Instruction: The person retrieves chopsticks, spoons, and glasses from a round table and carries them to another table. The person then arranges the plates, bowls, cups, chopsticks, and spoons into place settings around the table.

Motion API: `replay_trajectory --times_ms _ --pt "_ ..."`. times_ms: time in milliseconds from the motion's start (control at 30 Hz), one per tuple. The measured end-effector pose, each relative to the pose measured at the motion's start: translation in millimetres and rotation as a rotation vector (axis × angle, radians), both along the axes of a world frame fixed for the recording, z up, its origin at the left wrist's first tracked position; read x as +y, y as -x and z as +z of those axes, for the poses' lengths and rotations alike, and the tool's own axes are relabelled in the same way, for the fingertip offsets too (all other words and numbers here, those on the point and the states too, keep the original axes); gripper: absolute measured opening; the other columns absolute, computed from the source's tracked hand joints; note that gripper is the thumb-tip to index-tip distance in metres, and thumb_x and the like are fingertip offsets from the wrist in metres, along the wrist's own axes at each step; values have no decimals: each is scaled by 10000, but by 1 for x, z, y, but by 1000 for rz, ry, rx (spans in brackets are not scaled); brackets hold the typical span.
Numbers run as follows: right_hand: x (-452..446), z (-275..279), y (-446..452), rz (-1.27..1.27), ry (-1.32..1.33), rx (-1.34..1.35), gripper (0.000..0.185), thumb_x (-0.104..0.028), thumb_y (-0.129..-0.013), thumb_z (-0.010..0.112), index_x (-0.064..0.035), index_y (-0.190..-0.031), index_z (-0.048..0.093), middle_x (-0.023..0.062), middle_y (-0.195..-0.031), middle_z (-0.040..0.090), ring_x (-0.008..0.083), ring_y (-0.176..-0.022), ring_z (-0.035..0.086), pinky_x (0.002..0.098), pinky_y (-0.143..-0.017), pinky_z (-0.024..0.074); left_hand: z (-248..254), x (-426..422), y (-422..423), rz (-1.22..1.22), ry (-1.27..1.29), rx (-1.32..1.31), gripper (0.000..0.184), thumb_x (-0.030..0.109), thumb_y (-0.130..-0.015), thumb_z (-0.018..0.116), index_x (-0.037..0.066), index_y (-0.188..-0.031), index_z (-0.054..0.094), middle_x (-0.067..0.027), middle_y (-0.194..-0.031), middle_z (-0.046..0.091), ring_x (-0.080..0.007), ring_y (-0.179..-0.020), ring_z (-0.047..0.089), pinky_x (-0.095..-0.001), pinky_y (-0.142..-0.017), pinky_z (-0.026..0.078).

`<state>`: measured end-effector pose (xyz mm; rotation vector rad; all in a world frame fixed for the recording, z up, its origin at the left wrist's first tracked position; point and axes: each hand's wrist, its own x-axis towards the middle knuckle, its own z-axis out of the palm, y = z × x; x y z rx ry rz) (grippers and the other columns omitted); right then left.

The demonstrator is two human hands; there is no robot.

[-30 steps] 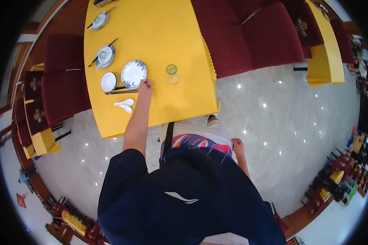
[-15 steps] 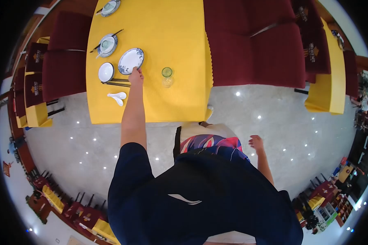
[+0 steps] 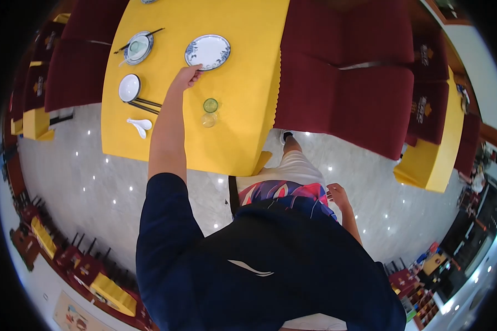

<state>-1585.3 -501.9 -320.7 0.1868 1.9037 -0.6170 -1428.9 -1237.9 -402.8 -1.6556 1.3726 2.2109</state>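
My left hand (image 3: 187,78) is closed on the near rim of a white oval plate (image 3: 208,51) with blue floral edging, over the yellow tablecloth. To the left of that hand are a white bowl (image 3: 130,87), a pair of dark chopsticks (image 3: 143,104) and white spoons (image 3: 140,127). A green-rimmed glass (image 3: 210,106) stands to its right, nearer to me. My right hand (image 3: 337,194) hangs beside my hip, holding nothing, its fingers loosely apart.
Farther along the yellow table (image 3: 226,143) sits a place setting (image 3: 139,48) with stacked dishes and chopsticks laid across. Maroon chairs (image 3: 364,105) line the right side, and another maroon chair (image 3: 80,66) stands at left. Grey floor (image 3: 116,165) surrounds the table's near end.
My left hand has carried the oval plate rightward, away from the bowl and chopsticks. The view has turned and shifted, and my right hand still hangs at my side.
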Motion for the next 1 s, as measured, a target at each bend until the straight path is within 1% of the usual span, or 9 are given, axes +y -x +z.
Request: replay_trajectory --times_ms 200,333,400,467,500,600,667,800,1000 --pt "8 -67 161 214 109 -92 223 -252 -931 524 -85 -1010 649 50 -775 622 129 -616 593 267 -534 474 -4 33 13 -270 -63 -322 367 466 -887 626 116 -778 610 60 -603 512 -29 -466 365 -189 -393 204" --pt "-75 -78 264 681 153 96 228 -234 -941 519 -52 -990 648 40 -737 618 112 -609 587 265 -525 481 -4 32 11 -271 -34 -499 445 536 -849 634 94 -799 645 10 -710 634 -35 -493 433 -220 -409 285" --pt "-151 -64 295 766 167 50 202 -202 -945 523 -41 -983 638 38 -734 615 107 -606 577 275 -530 486 -13 27 11 -438 326 -705 489 523 -804 663 35 -834 683 -91 -817 691 -150 -622 612 -303 -503 465" --pt "-233 -55 311 827 310 65 186 -207 -952 524 -42 -959 611 29 -710 594 104 -595 562 261 -532 476 -20 29 15 -443 548 -752 482 496 -790 669 20 -865 691 -132 -878 694 -226 -743 642 -346 -617 503" --pt "-280 -45 309 791 357 47 193 -220 -956 523 -47 -953 607 28 -705 590 97 -583 552 253 -507 448 -23 30 16 -457 780 -789 480 468 -775 675 4 -895 699 -174 -938 697 -302 -864 672 -388 -730 541" --pt "-413 -45 288 768 561 47 218 -237 -934 553 -28 -884 589 33 -643 576 107 -528 517 276 -484 407 -36 39 7 -389 736 -652 452 415 -785 665 2 -965 694 -191 -1019 682 -358 -1006 633 -421 -862 511" --pt "-494 -44 251 587 639 -24 237 -230 -937 553 3 -970 587 37 -694 585 109 -550 530 258 -496 415 -24 49 13 -331 755 -684 409 403 -798 663 47 -996 698 -154 -1037 686 -324 -999 645 -414 -847 518" --pt "-594 -68 178 729 658 188 431 -296 -898 598 -29 -1235 566 128 -979 673 202 -827 648 314 -720 523 30 65 30 -116 563 -807 371 394 -790 701 138 -1059 695 -86 -1063 689 -267 -1023 646 -421 -844 517" --pt "-653 -108 117 971 554 201 537 -305 -877 611 -79 -1341 463 181 -1130 645 323 -1066 612 405 -933 469 27 50 19 -107 413 -731 401 401 -723 747 149 -1031 705 -76 -1065 694 -244 -1017 654 -396 -817 524"
